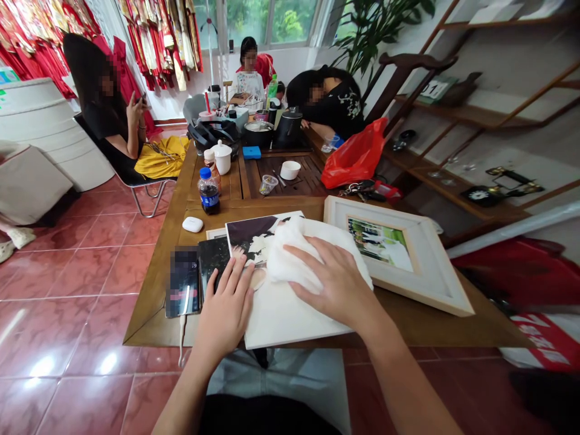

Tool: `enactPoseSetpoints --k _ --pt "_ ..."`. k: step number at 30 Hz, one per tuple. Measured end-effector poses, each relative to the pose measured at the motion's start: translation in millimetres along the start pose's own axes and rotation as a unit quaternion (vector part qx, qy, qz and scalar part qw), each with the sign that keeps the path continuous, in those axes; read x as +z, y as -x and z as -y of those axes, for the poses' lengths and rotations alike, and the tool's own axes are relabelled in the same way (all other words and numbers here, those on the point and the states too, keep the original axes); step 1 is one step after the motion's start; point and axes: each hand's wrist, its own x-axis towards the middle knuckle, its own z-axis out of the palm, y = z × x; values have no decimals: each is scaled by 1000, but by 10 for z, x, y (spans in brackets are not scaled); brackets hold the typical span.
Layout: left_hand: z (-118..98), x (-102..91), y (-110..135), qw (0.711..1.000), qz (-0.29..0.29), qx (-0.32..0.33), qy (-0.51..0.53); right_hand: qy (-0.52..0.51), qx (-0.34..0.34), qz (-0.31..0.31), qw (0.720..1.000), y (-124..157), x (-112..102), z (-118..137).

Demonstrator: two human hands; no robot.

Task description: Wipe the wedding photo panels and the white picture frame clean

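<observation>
A large photo print [254, 232] with a dark upper part and a pale lower part lies near the table's front edge. On it my right hand [333, 275] presses a white cloth [292, 241], fingers spread over the cloth. My left hand [231, 299] rests flat on the print's left side, fingers stretched and holding nothing. Under the print's left edge a dark picture [211, 257] sticks out. A phone [183, 281] with a cable lies left of it. To the right leans a white framed photo [378, 241], partly overlapped by the print.
Beyond my hands stand a cola bottle [209, 192], a white earbud case [193, 225], a lidded white cup [222, 158] and a small white bowl [290, 170]. A red plastic bag [356, 157] lies at the right. Three people sit around the table; shelves [480, 115] line the right wall.
</observation>
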Motion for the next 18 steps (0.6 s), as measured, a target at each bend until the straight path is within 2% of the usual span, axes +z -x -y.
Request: enactPoseSetpoints --k 6,9,14,18 --pt "-3 -19 -5 1000 1 1 12 -21 -43 44 998 -81 42 189" --pt "-4 -23 -6 1000 3 0 16 -16 -39 41 998 -99 41 111" --pt "-6 -16 -5 1000 9 -2 11 -2 23 26 999 -173 16 -115" --pt "-2 -7 -4 1000 11 -1 16 -8 19 32 999 -302 39 -146"
